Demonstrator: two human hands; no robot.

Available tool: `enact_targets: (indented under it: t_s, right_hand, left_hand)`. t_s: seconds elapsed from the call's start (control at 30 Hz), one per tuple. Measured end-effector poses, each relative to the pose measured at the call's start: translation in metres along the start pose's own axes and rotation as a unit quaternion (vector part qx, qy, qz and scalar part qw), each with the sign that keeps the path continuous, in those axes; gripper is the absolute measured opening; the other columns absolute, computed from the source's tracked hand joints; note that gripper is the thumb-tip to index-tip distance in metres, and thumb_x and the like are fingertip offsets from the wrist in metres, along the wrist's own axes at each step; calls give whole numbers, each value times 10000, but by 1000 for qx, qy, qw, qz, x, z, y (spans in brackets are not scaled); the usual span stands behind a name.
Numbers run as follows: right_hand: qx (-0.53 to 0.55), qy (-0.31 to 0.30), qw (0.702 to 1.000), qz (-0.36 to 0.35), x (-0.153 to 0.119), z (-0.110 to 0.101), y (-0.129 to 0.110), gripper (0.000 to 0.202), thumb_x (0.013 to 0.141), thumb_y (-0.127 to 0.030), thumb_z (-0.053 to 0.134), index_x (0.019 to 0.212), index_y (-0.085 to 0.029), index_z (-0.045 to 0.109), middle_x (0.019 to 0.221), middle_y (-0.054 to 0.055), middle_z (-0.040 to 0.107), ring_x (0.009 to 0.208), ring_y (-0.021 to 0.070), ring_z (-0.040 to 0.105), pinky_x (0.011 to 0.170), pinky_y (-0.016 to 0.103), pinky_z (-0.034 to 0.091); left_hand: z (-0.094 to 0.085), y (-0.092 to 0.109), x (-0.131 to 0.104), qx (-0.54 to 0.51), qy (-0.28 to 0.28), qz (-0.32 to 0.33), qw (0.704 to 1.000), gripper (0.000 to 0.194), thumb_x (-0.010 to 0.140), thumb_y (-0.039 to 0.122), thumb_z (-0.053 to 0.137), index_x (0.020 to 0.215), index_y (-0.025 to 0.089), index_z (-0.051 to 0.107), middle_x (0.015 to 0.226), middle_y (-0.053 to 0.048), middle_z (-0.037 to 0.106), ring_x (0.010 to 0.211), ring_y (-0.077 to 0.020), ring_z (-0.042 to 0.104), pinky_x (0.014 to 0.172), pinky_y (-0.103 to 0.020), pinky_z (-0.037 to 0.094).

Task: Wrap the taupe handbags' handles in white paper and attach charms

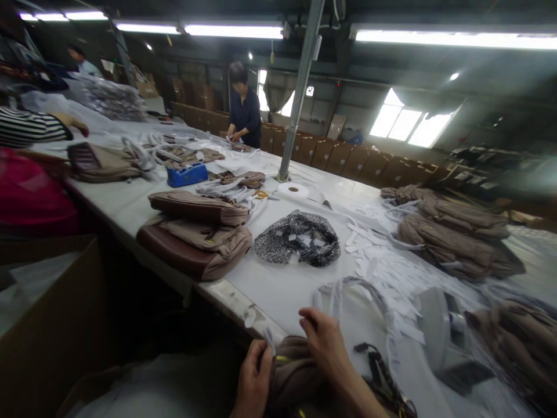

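A brown fabric bag (pixel 292 371) lies at the near edge of the white table (pixel 282 290), right in front of me. My left hand (pixel 253 380) grips its left side, fingers curled over the fabric. My right hand (pixel 324 342) presses on the top of the bag, pinching near a thin white strip at the edge. A dark strap with a buckle (pixel 374 366) trails off the bag to the right.
Two stacked brown bags (pixel 195 232) lie to the left, a speckled grey fabric piece (pixel 298 238) in the middle, more brown bags (pixel 448 232) at right. White paper strips litter the table. A blue tape dispenser (pixel 187 174), a tape roll (pixel 293 190), a pole, a cardboard box and other workers are nearby.
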State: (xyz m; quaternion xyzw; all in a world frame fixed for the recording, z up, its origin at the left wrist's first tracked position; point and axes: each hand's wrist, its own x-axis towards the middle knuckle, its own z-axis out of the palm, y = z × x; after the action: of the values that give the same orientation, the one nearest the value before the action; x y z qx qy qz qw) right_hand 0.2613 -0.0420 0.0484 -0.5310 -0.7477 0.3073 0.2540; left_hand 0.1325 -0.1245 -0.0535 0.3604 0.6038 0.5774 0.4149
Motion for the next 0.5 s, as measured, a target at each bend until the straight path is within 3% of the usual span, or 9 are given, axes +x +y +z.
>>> enact_targets:
  t_s: [0.27,0.4,0.5]
  right_hand:
    - [5,-70,997,-14,-31,31,-9,311,802,-116,461,1052,-144,646,830,83,717,783,215,657,740,271,462]
    - [27,-87,996,-20,-24,36,-11,279,771,-87,456,961,-154,649,747,45,698,693,168,628,674,227,435]
    - [47,-96,994,-9,-18,32,-15,159,725,-98,506,772,-167,641,639,-8,645,603,131,569,571,201,376]
  left_hand:
    - [5,4,-3,66,62,55,994,265,822,450,508,771,202,586,744,-22,570,737,-195,567,700,-274,453]
    - [6,10,-7,94,59,78,991,218,837,404,502,773,214,587,768,-31,563,744,-195,560,690,-272,450]
    - [5,13,-10,120,50,96,987,204,851,375,477,786,216,587,781,-39,561,751,-200,558,697,-285,452]
